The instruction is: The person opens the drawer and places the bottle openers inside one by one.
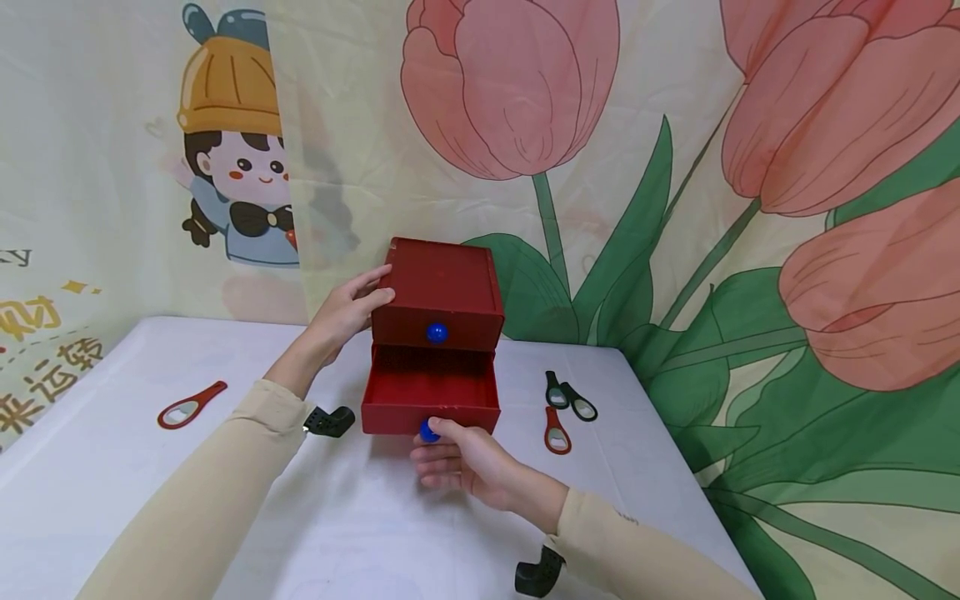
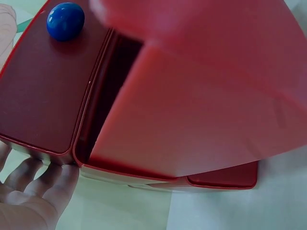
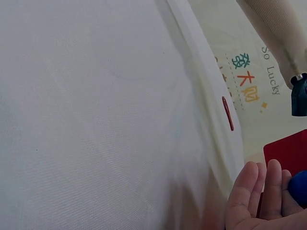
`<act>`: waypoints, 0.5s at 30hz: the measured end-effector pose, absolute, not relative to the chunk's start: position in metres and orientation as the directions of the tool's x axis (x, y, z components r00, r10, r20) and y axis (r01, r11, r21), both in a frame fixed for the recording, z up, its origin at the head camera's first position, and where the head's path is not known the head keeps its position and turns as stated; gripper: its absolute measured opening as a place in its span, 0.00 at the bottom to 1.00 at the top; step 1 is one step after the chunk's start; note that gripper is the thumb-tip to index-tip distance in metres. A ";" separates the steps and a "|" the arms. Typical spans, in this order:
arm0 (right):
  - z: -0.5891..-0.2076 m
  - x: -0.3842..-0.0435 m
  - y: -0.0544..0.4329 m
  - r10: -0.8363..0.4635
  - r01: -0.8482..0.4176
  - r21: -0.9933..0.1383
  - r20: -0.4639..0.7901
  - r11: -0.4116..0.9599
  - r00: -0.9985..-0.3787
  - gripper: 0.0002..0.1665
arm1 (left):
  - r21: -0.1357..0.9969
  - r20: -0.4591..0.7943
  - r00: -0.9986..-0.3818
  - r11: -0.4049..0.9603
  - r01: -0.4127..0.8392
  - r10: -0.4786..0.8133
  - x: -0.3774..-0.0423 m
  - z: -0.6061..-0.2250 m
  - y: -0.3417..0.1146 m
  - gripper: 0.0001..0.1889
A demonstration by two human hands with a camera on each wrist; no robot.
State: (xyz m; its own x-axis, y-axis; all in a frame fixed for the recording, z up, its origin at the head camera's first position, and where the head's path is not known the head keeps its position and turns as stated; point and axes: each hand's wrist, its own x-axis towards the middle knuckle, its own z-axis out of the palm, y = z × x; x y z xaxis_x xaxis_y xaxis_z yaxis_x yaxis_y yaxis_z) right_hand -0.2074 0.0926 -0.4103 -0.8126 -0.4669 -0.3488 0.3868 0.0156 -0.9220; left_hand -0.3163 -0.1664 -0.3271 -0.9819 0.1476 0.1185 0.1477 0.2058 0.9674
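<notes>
Red edges the one bottle opener [image 1: 199, 403] that lies alone at the left of the white table [image 1: 360, 533]. Next come two beige sleeves' worth of arms, one to each side, and two black wrist mounts, the left one [image 1: 330, 422] just below the left hand [image 1: 345, 317]. That hand lays its fingers, slightly spread and not curled round anything, against the left side of one red box [image 1: 442, 275], so the box sits directly to its right. Two drawers show, each with one blue knob: the upper drawer [image 1: 476, 333] is closed, its upper knob [image 1: 437, 333] untouched; the lower drawer [image 1: 393, 421] stands pulled out. At its front, the right hand [image 1: 480, 467] pinches the lower knob [image 1: 427, 432], thumb on top and fingers beneath; the box is beyond and above this hand. Lower right is the second mount [image 1: 538, 573]. Farther right, three more openers lie close together: two black, one upper [image 1: 553, 388] and one beside it [image 1: 574, 398], and one red [image 1: 553, 425] below.
</notes>
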 end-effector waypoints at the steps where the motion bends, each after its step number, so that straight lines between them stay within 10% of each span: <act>1: -0.410 -0.207 0.093 -0.468 0.388 -0.922 -0.349 0.016 -0.811 0.29 | 0.967 0.118 -0.982 0.206 0.147 0.148 -0.316 -0.327 -0.167 0.36; 15: -0.411 -0.200 0.095 -0.456 0.392 -0.920 -0.359 0.024 -0.814 0.29 | 0.971 0.114 -0.982 0.193 0.143 0.153 -0.317 -0.327 -0.167 0.35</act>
State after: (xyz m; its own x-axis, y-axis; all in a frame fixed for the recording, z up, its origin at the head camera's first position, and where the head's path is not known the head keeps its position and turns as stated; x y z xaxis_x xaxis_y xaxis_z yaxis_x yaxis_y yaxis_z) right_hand -0.2003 0.0951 -0.4107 -0.8141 -0.4563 -0.3592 0.3923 0.0241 -0.9195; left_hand -0.3168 -0.1670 -0.3266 -0.9816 0.1528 0.1142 0.1429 0.1926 0.9708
